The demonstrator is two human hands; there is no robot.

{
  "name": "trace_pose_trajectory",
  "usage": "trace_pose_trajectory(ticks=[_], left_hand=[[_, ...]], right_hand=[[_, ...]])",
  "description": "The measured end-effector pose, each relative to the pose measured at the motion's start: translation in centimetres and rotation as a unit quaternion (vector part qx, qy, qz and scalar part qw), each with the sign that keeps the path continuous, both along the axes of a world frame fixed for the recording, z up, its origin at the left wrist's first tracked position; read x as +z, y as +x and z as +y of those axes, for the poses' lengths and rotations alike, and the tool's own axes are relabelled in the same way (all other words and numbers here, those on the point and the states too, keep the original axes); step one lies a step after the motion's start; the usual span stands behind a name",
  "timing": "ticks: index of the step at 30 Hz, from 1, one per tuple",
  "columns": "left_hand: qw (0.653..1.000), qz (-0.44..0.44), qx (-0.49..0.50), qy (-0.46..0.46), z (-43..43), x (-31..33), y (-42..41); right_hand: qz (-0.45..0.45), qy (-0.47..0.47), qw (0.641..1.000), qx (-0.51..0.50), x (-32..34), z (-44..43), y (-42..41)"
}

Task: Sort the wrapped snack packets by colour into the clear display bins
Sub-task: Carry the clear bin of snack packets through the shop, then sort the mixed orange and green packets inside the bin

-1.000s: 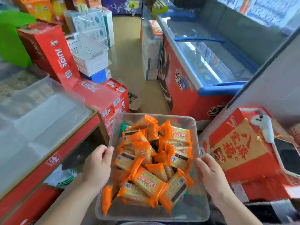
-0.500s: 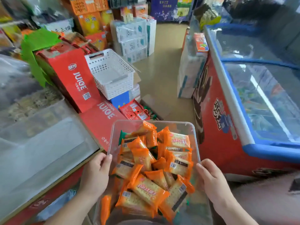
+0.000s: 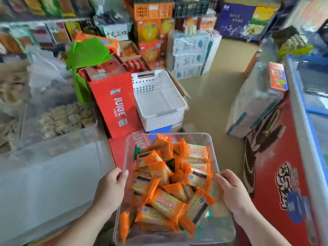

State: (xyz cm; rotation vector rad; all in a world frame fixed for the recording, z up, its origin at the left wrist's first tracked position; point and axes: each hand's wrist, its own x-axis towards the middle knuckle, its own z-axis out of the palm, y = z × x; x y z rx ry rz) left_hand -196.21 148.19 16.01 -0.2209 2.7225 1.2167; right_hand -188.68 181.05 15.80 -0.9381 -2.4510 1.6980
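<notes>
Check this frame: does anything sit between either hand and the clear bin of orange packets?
Nothing visible does. The left hand grips the clear bin by its left wall and the right hand grips its right wall, both in direct contact. The orange packets lie inside the bin, behind its walls.

This was a small grocery shop, its floor crowded with stock. A red chest freezer with a blue-rimmed sliding glass lid (image 3: 287,174) stood along the right, brand artwork printed on its side. Red cardboard cartons printed JUICE (image 3: 115,107) were stacked beside a white perforated plastic basket (image 3: 159,103). Shrink-wrapped bundles of tissue packs (image 3: 190,55) and stacked orange cartons (image 3: 150,31) were piled farther back. Shelves of bagged snacks (image 3: 35,8) ran along the left above clear plastic display bins of wrapped biscuits (image 3: 65,119). A white card with handwritten characters (image 3: 116,33) stood among the goods. Nearest, a clear plastic bin (image 3: 220,228) held loose orange-wrapped cracker packets (image 3: 165,203).
</notes>
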Motion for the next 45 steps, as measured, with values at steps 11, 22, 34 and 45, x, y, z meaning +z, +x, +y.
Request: trace_pose_trajectory(ticks=[11, 22, 34, 45], left_hand=[[0.977, -0.161, 0.015, -0.136, -3.8, -1.8, -10.1], [0.943, -0.217, 0.094, -0.236, -1.3, -2.5, -11.9], [0.879, -0.252, 0.034, -0.402, 1.1, -2.2, -11.7], [0.954, -0.186, -0.116, -0.206, 3.3, -6.2, -10.2]], right_hand=[[-0.143, 0.113, 0.972, 0.148, -3.6, -3.1, -16.5], [-0.203, 0.135, 0.914, 0.324, -9.2, -1.9, -25.0], [-0.173, 0.113, 0.882, 0.423, -9.2, -1.1, -26.0], [0.049, 0.289, 0.746, 0.598, -5.7, -4.1, -25.9]])
